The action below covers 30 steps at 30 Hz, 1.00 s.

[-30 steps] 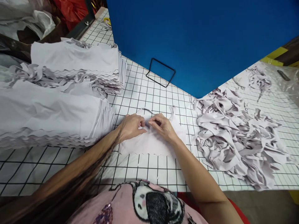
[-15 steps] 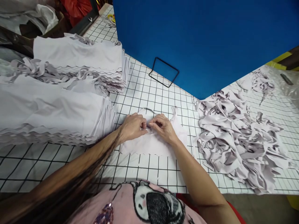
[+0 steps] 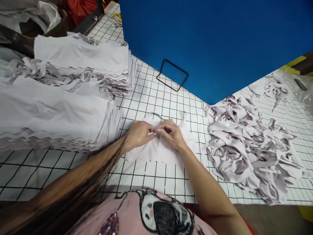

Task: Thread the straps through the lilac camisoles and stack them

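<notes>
A pale pinkish-white strapped garment (image 3: 162,151) lies flat on the gridded table in front of me, one thin strap showing at its upper right. My left hand (image 3: 140,133) pinches the upper middle edge of the garment between thumb and curled fingers. Close against it, my right hand (image 3: 171,133) also pinches that edge with thumb and forefinger. The fingertips almost meet, and the bit of cloth between them is mostly hidden.
Two thick stacks of similar garments, a near stack (image 3: 53,114) and a far stack (image 3: 83,55), stand on the left. A crumpled heap of cloth (image 3: 246,147) lies on the right. A blue panel (image 3: 210,45) and a black wire frame (image 3: 172,75) are beyond the garment on the gridded table (image 3: 146,181).
Both hands keep their pinch on the garment. The left fingertips have shifted slightly right, closer to the right ones; the garment stays in place.
</notes>
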Each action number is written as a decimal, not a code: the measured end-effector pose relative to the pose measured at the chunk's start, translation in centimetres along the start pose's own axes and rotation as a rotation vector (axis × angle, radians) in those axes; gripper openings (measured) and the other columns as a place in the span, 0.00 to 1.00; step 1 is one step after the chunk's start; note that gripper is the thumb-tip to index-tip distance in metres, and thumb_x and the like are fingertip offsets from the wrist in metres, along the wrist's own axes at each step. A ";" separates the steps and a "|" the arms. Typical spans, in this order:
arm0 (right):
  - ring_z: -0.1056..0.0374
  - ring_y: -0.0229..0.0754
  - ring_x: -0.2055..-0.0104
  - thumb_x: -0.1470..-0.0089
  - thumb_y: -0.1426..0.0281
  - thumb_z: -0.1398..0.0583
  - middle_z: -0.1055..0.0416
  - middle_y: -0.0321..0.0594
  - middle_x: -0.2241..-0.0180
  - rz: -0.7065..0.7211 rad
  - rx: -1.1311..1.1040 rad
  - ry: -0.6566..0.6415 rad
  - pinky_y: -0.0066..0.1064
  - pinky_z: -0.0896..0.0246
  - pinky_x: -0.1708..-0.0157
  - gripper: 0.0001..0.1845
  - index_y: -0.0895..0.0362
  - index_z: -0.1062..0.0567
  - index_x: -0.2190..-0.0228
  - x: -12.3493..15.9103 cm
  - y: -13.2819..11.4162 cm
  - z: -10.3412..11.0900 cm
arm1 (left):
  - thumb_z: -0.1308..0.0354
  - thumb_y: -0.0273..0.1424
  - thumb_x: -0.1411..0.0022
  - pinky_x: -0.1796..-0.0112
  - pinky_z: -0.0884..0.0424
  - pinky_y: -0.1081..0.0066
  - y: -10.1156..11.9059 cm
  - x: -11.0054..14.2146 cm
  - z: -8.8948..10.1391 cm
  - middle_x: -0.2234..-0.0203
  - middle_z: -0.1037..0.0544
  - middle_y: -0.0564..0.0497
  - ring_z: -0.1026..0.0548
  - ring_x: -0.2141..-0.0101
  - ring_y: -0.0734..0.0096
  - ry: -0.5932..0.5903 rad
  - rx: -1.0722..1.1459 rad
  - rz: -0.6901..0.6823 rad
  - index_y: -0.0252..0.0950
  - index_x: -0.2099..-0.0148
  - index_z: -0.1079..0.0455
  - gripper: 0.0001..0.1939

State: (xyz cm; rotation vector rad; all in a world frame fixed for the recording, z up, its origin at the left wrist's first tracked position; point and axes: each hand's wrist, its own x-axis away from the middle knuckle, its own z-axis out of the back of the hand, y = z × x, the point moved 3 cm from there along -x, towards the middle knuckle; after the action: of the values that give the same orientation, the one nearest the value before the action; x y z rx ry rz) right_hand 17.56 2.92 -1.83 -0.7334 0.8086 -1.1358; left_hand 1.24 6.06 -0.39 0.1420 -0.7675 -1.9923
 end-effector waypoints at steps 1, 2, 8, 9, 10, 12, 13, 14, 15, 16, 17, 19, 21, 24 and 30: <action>0.35 0.44 0.60 0.41 0.60 0.39 0.26 0.37 0.69 0.005 -0.002 0.001 0.43 0.45 0.50 0.10 0.51 0.23 0.70 0.0 0.0 0.0 | 0.41 0.37 0.43 0.67 0.39 0.68 0.0 0.0 -0.1 0.77 0.24 0.53 0.27 0.71 0.65 0.008 -0.004 -0.008 0.37 0.75 0.28 0.12; 0.35 0.44 0.60 0.41 0.60 0.39 0.26 0.37 0.69 0.007 0.000 0.000 0.43 0.45 0.50 0.10 0.51 0.23 0.69 0.0 0.0 -0.1 | 0.42 0.37 0.43 0.67 0.40 0.68 0.1 0.0 -0.2 0.78 0.25 0.53 0.27 0.72 0.65 0.014 -0.008 -0.014 0.37 0.75 0.29 0.12; 0.35 0.45 0.57 0.41 0.60 0.38 0.26 0.38 0.70 0.004 0.057 -0.033 0.44 0.47 0.49 0.09 0.51 0.21 0.69 0.1 0.1 -0.4 | 0.43 0.31 0.45 0.67 0.38 0.66 0.1 0.0 -0.4 0.78 0.24 0.52 0.28 0.73 0.65 0.058 -0.016 -0.036 0.37 0.76 0.30 0.09; 0.35 0.45 0.57 0.41 0.60 0.38 0.26 0.38 0.70 0.012 0.062 -0.038 0.44 0.47 0.49 0.09 0.51 0.21 0.69 0.1 0.0 -0.4 | 0.43 0.31 0.45 0.66 0.38 0.66 0.1 0.0 -0.4 0.78 0.24 0.52 0.28 0.73 0.65 0.056 -0.013 -0.035 0.37 0.76 0.29 0.08; 0.35 0.45 0.57 0.41 0.60 0.38 0.26 0.37 0.70 0.019 0.064 -0.042 0.45 0.48 0.49 0.09 0.51 0.21 0.69 0.1 0.0 -0.4 | 0.44 0.31 0.45 0.66 0.38 0.66 0.1 0.1 -0.4 0.78 0.24 0.52 0.28 0.73 0.65 0.053 -0.009 -0.032 0.37 0.76 0.29 0.08; 0.35 0.45 0.57 0.41 0.60 0.38 0.26 0.37 0.70 0.022 0.062 -0.043 0.44 0.48 0.49 0.09 0.51 0.22 0.69 0.1 0.0 -0.3 | 0.44 0.31 0.45 0.66 0.38 0.66 0.1 0.1 -0.4 0.77 0.24 0.51 0.27 0.72 0.65 0.045 -0.005 -0.025 0.37 0.75 0.29 0.08; 0.35 0.45 0.57 0.41 0.60 0.39 0.25 0.38 0.70 0.018 0.062 -0.042 0.44 0.48 0.49 0.09 0.51 0.22 0.69 0.1 0.1 -0.3 | 0.44 0.31 0.45 0.66 0.37 0.66 0.1 0.0 -0.4 0.77 0.24 0.51 0.27 0.73 0.65 0.042 -0.006 -0.021 0.37 0.75 0.29 0.08; 0.35 0.46 0.57 0.41 0.60 0.39 0.25 0.38 0.69 0.011 0.063 -0.041 0.45 0.48 0.49 0.09 0.51 0.22 0.69 0.1 0.1 -0.3 | 0.44 0.30 0.46 0.66 0.37 0.66 0.2 0.0 -0.3 0.77 0.24 0.51 0.27 0.73 0.65 0.041 -0.010 -0.017 0.37 0.76 0.30 0.08; 0.35 0.46 0.57 0.41 0.60 0.39 0.25 0.38 0.69 0.006 0.064 -0.041 0.45 0.48 0.49 0.10 0.51 0.22 0.69 0.1 0.1 -0.3 | 0.44 0.30 0.46 0.66 0.37 0.65 0.2 0.0 -0.3 0.77 0.24 0.51 0.27 0.73 0.65 0.040 -0.014 -0.016 0.36 0.76 0.30 0.08; 0.35 0.46 0.57 0.41 0.60 0.39 0.25 0.38 0.69 0.002 0.067 -0.042 0.45 0.48 0.49 0.10 0.51 0.22 0.69 0.1 0.1 -0.3 | 0.44 0.30 0.46 0.66 0.38 0.65 0.2 0.0 -0.4 0.77 0.23 0.51 0.27 0.73 0.64 0.040 -0.020 -0.015 0.36 0.76 0.30 0.08; 0.35 0.46 0.57 0.41 0.60 0.39 0.25 0.38 0.70 0.000 0.070 -0.043 0.45 0.48 0.49 0.10 0.51 0.22 0.69 0.1 0.1 -0.3 | 0.44 0.29 0.47 0.67 0.38 0.65 0.2 0.0 -0.4 0.77 0.23 0.51 0.27 0.73 0.64 0.041 -0.027 -0.011 0.36 0.77 0.30 0.08; 0.36 0.46 0.58 0.41 0.60 0.39 0.25 0.37 0.70 0.006 0.075 -0.043 0.45 0.48 0.50 0.10 0.51 0.22 0.69 0.1 0.0 -0.3 | 0.44 0.30 0.47 0.67 0.38 0.65 0.3 -0.1 -0.4 0.77 0.23 0.51 0.27 0.73 0.64 0.037 -0.043 -0.005 0.37 0.76 0.30 0.08; 0.36 0.45 0.58 0.40 0.61 0.39 0.26 0.37 0.70 0.015 0.080 -0.044 0.44 0.48 0.50 0.09 0.51 0.22 0.69 0.1 0.0 -0.3 | 0.45 0.31 0.46 0.66 0.38 0.65 0.3 -0.2 -0.4 0.76 0.23 0.50 0.27 0.72 0.64 0.031 -0.052 -0.005 0.37 0.75 0.28 0.08; 0.37 0.45 0.58 0.40 0.62 0.39 0.27 0.37 0.71 0.030 0.097 -0.056 0.44 0.48 0.50 0.09 0.51 0.23 0.69 0.1 -0.2 -0.3 | 0.45 0.32 0.45 0.65 0.37 0.65 0.2 -0.1 -0.5 0.74 0.22 0.50 0.26 0.71 0.63 0.022 -0.043 -0.010 0.37 0.72 0.26 0.09; 0.39 0.47 0.57 0.38 0.64 0.42 0.29 0.38 0.71 0.097 0.277 -0.106 0.46 0.52 0.49 0.09 0.51 0.23 0.68 0.1 -0.7 0.2 | 0.43 0.34 0.42 0.62 0.35 0.65 0.1 -0.1 -0.2 0.71 0.20 0.49 0.25 0.68 0.63 -0.002 0.010 -0.003 0.37 0.69 0.24 0.09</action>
State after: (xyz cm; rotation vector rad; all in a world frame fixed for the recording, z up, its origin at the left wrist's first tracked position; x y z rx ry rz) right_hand 17.40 2.70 -1.12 -0.5130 0.5766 -1.0852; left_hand 1.43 5.98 -0.56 0.1466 -0.7787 -1.9920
